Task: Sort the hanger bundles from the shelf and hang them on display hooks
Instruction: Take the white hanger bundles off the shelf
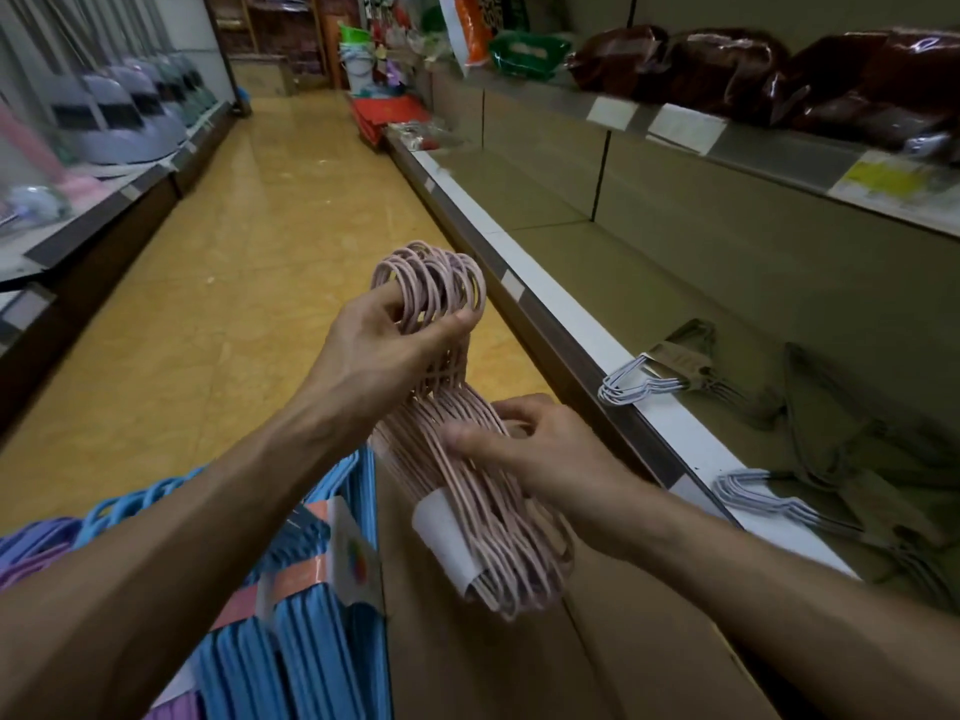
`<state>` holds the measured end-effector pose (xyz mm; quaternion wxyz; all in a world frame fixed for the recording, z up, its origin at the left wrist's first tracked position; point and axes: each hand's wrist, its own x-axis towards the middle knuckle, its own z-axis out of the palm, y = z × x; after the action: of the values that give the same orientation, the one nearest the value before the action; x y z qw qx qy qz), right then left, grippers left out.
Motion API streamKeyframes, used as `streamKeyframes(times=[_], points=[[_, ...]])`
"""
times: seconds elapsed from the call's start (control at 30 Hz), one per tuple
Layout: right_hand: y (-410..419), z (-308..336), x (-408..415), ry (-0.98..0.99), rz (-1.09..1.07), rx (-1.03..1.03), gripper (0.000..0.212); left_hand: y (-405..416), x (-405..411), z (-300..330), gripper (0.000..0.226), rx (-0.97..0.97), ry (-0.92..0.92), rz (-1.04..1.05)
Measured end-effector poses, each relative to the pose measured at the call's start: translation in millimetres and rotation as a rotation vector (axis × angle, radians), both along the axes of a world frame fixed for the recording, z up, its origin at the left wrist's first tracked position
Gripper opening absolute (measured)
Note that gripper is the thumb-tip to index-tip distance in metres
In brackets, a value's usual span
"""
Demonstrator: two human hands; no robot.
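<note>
Pink wire hanger bundle (457, 459), plain white paper band, no readable print, held mid-aisle. Left hand (384, 350) fingers curled through hooks; right hand (535, 449) pinches shoulders. Blue hangers (291, 615) below; white-hooked bundles (675, 379) on shelf (571, 324).

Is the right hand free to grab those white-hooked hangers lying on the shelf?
Probably not yet: the right hand grips the pink hanger bundle. The white-hooked hangers lie uncovered at the shelf edge.

Both bare forearms are reaching forward; the left hand (387, 345) is curling its fingers closed, above the right hand (524, 449), whose fingers are pinching.
</note>
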<state>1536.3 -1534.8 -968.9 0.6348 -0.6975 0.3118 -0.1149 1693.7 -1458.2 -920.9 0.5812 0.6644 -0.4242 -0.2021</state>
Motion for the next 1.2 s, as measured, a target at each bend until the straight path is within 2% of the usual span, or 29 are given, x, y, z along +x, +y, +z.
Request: streamKeyframes(times=[0.1, 0.2, 0.27, 0.4, 0.5, 0.6, 0.63, 0.77, 0.87, 1.0, 1.2], points=[[-12.7, 3.4, 6.1, -0.047, 0.165, 0.382, 0.063, 10.0, 4.3, 4.3, 0.023, -0.053, 0.057, -0.11], [-14.4, 7.1, 16.3, -0.149, 0.235, 0.627, 0.048, 14.3, 5.8, 7.5, 0.032, -0.063, 0.07, -0.211], [-12.3, 8.8, 24.2, -0.178, 0.259, 0.706, 0.048, 15.6, 5.9, 8.4, 0.034, -0.068, 0.078, -0.255], [-4.0, 6.2, 31.6, -0.201, 0.236, 0.727, 0.037, 22.0, 4.1, 13.0, 0.032, -0.016, 0.049, -0.284], [2.5, -3.0, 29.9, -0.221, 0.213, 0.743, 0.031, 32.4, 11.4, 26.5, 0.039, 0.207, -0.097, -0.297], [5.3, -20.2, 27.9, -0.181, 0.179, 0.715, 0.037, 44.9, 27.4, 37.6, 0.08, 0.558, -0.306, -0.224], [6.6, -27.6, 27.3, -0.143, 0.167, 0.685, 0.038, 48.9, 34.2, 37.5, 0.084, 0.64, -0.341, -0.187], [16.6, -60.3, 27.9, -0.001, 0.12, 0.592, 0.037, 59.8, 50.3, 19.9, 0.079, 0.724, -0.364, -0.092], [26.2, -79.3, 33.6, 0.044, 0.095, 0.585, 0.033, 62.6, 52.8, 2.5, 0.085, 0.759, -0.547, -0.104], [37.9, -94.0, 44.5, 0.113, 0.078, 0.523, 0.035, 60.3, 52.2, -13.4, 0.063, 0.8, -0.623, -0.166], [52.1, -113.4, 53.9, 0.155, 0.079, 0.477, 0.031, 62.5, 58.4, -31.6, 0.044, 0.892, -0.718, -0.203]])
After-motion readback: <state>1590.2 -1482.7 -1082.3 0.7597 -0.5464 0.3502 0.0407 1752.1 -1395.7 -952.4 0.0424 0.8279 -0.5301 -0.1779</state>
